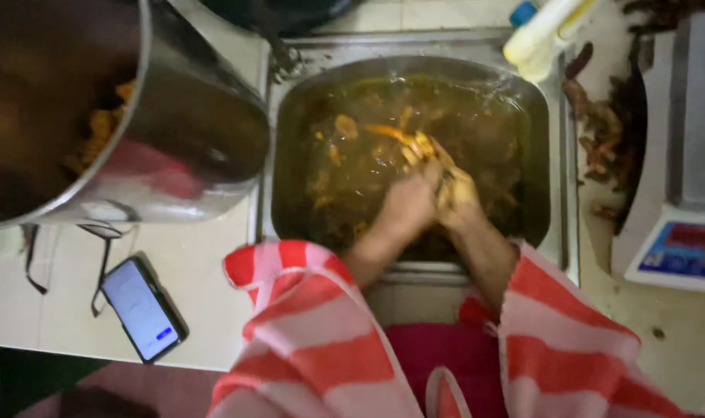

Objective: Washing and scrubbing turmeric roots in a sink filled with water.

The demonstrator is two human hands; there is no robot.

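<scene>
A steel sink [558, 155] is full of murky brown water with orange-yellow pieces floating in it. My left hand [408, 203] and my right hand [457, 193] meet over the middle of the sink, pressed together around an orange-yellow piece [405, 139] that sticks out toward the far side. Both hands are wet and stained yellow. My sleeves are red and white striped.
A large steel pot [190, 131] holding orange pieces stands left of the sink. A phone [142, 308] with a lit screen lies on the white counter at lower left. A digital scale [681, 232] sits right, beside dark scraps [600, 131]. A yellow-white bottle [542, 31] lies behind the sink.
</scene>
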